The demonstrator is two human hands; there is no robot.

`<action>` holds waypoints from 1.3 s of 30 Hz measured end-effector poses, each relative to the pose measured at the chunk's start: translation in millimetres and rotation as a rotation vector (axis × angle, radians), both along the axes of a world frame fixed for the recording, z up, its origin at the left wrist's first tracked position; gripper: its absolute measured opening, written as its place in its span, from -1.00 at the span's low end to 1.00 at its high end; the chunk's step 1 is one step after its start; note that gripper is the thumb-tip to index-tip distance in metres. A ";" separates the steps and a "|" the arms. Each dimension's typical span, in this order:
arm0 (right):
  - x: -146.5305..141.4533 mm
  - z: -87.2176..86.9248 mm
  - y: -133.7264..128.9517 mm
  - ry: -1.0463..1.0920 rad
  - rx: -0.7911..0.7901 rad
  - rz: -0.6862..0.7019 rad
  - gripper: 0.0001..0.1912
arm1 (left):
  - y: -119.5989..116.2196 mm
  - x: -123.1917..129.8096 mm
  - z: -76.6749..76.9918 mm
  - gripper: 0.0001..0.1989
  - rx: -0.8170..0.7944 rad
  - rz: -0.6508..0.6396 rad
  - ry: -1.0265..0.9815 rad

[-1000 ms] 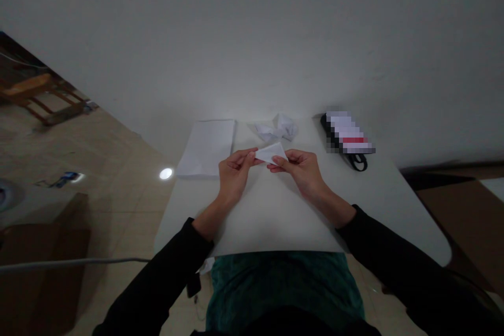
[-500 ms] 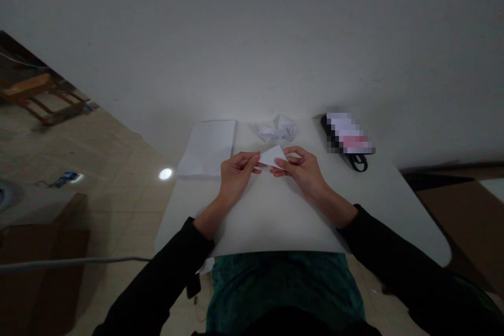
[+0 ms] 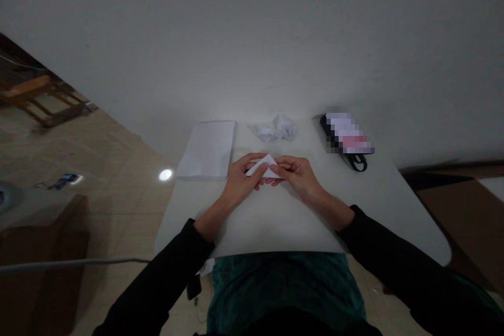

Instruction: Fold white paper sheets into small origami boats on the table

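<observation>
A small folded piece of white paper (image 3: 268,160), its pointed corner facing the wall, is held between both hands above the table. My left hand (image 3: 243,176) is closed on its left side, the thumb pressed on the paper's face. From the right, my right hand (image 3: 300,174) pinches it, with the thumb close to the left thumb. Fingers hide the paper's underside and part of its lower edge. Beyond the hands lie folded white paper pieces (image 3: 276,130).
A stack of white paper (image 3: 208,149) lies at the table's left. A black-edged item (image 3: 348,134) with a strap, its face blurred out, is at the back right. The white table (image 3: 271,226) meets the wall (image 3: 252,37). Cardboard (image 3: 464,210) stands to the right.
Both hands have moved slightly nearer to me, and the thumbs have come together on the paper. The folded paper has turned and shifted a little left and down.
</observation>
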State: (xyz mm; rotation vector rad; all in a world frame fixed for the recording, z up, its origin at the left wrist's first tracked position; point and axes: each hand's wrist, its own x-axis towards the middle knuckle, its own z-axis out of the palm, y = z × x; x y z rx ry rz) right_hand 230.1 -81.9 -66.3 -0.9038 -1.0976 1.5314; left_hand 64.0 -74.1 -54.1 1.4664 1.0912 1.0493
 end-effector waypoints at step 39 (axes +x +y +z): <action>-10.9 -1.6 -4.5 0.088 -0.081 -0.132 -0.71 | 2.2 -3.6 -0.7 -0.53 0.135 0.113 -0.142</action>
